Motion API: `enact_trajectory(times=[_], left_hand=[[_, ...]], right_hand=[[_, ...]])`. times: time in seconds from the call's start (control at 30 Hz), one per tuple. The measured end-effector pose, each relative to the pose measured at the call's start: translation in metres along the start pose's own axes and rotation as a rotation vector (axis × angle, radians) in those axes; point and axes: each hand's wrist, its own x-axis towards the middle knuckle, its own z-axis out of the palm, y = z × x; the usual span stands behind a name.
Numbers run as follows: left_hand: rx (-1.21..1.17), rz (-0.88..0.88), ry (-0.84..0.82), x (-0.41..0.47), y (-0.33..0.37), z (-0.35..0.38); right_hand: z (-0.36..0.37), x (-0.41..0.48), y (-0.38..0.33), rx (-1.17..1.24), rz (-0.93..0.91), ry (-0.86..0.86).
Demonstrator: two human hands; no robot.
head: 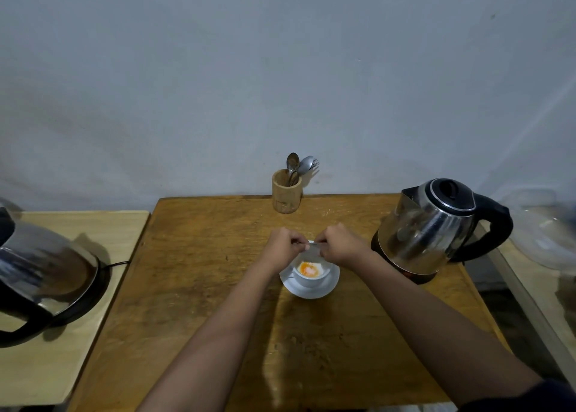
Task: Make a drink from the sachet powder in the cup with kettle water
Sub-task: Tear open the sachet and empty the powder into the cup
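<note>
Both hands, left (285,246) and right (338,244), pinched a small sachet (311,247) between them just above the cup (310,273). The cup held orange and white powder (307,268) and sat on a saucer (330,284). The kettle (436,227) stood right of the cup; a cutlery holder (286,195) stood behind it.

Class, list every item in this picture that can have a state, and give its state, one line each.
Cup: upright on saucer, holds orange and white powder, no water visible.
Saucer: flat on table, under cup.
Sachet: held over cup by both hands.
Left hand: pinching sachet.
Right hand: pinching sachet.
Kettle: lid closed, on base, right of the cup.
Second kettle: on side table, left.
Wooden holder: upright, holds cutlery.
</note>
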Motion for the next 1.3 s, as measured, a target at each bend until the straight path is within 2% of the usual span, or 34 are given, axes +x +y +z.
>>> enact_trajectory(times=[0.2, 0.43, 0.67, 0.9, 1.0, 1.3], left_hand=[[0.071, 0.052, -0.030, -0.002, 0.003, -0.002], [0.120, 0.071, -0.016, -0.004, 0.001, -0.002], [0.102, 0.053, 0.021, -0.004, -0.003, -0.002], [0.014, 0.013, 0.072, -0.005, -0.004, -0.002], [-0.156, -0.029, 0.143, -0.012, -0.005, -0.006], [-0.388, -0.175, 0.379, -0.057, -0.056, -0.036]], right_hand=[[0.003, 0.002, 0.001, 0.030, 0.034, 0.038], [0.006, 0.005, 0.005, 0.113, 0.023, 0.005], [0.008, 0.008, 0.011, 0.170, 0.038, 0.079], [0.011, 0.007, 0.012, 0.255, 0.084, 0.125], [0.009, 0.004, 0.006, 0.356, 0.121, 0.154], [0.035, -0.006, -0.060, 0.679, -0.001, 0.122]])
